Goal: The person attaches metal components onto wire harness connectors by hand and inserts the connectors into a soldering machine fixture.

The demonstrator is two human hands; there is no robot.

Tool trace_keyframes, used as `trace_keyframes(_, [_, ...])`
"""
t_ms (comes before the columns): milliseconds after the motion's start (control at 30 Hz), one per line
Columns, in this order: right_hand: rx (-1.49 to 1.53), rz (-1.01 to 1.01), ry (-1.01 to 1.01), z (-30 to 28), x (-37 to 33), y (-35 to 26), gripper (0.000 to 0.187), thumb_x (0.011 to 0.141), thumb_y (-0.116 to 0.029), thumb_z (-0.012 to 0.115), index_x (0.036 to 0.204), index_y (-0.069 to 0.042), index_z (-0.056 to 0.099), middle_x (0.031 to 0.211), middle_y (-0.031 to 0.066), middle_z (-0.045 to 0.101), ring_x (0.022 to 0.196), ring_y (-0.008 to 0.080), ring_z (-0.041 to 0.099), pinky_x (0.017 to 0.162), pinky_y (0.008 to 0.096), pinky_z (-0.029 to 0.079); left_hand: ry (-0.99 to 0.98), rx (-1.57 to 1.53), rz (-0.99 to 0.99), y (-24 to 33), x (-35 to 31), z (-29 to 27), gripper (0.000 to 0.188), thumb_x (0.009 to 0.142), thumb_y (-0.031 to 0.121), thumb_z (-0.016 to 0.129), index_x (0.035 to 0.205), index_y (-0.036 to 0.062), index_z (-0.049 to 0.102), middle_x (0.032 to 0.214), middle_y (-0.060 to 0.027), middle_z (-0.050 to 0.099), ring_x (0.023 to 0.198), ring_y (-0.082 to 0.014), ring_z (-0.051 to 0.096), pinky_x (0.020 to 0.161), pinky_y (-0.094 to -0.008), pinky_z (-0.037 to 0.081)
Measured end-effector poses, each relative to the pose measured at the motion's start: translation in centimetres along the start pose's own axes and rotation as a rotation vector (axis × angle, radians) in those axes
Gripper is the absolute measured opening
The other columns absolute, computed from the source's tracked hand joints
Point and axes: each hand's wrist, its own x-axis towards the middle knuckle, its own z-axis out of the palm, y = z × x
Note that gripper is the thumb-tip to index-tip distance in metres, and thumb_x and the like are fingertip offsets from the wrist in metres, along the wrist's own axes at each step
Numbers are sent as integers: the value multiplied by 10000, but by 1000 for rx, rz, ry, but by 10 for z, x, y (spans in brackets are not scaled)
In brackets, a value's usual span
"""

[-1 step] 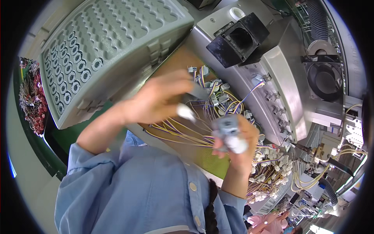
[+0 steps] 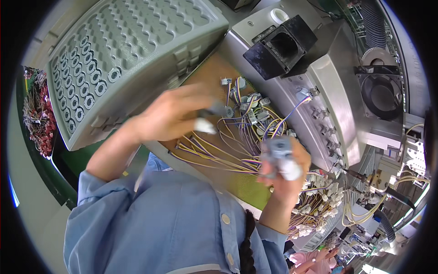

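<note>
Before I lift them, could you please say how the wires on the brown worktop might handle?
The wires are probably floppy, since they're thin and curve in loops. They may snag one another, as many cross in a tangle. The grey parts among them look bulkier than the wires, so they could drag.

Bright lighting was noted, with glare observed on the metal housing (image 2: 338, 102). Motion blur was recorded at the left hand (image 2: 166, 114) and right hand (image 2: 294, 185). Straight edges were bowed toward the blackened rim.
</note>
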Motion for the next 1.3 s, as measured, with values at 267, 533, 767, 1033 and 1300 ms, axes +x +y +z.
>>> trace_keyframes(267, [371, -71, 553, 0, 6, 14, 458, 865, -397, 485, 1005, 33, 551, 649, 47, 550, 441, 117, 484, 410, 263, 477, -10, 124, -71, -4, -44, -2, 250, 664, -21, 592, 905, 43, 589, 830, -117, 551, 767, -324, 543, 691, -395, 451])
trace_keyframes(533, [333, -137, 633, 0, 39, 14, 397, 908, -416, 444, 988, -39, 538, 663, -30, 502, 531, 72, 444, 477, 241, 367, 144, 230, -164, 13, 9, -3, 57, 696, 7, 596, 747, -12, 583, 716, -127, 560, 636, -266, 555, 554, -295, 412])
trace_keyframes(767, [100, 54, 443, -27, 29, -9, 433, 895, -396, 481, 1087, -9, 515, 949, 84, 637, 762, 146, 622, 502, 246, 461, 47, 508, -78, 22, 48, 3, 174, 747, 67, 634, 901, -7, 598, 732, -103, 552, 597, -224, 541, 546, -287, 422])
trace_keyframes(1033, [-873, -303, 164, 29, -9, -24, 369, 759, -139, 648, 1071, 16, 527, 956, 137, 632, 779, 245, 641, 599, 332, 499, 23, 149, 288, 54, 23, -2, 201, 703, 4, 638, 886, -14, 557, 739, -121, 566, 593, -283, 542, 513, -362, 416])
trace_keyframes(1300, [-688, -271, -118, 16, 6, -11, 204, 838, -228, 598, 975, -78, 578, 758, 111, 610, 638, 287, 613, 546, 364, 465, 344, 897, -320, -3, -44, -113, 437, 677, 37, 585, 1113, 27, 555, 1031, -170, 594, 947, -329, 569, 839, -357, 445])
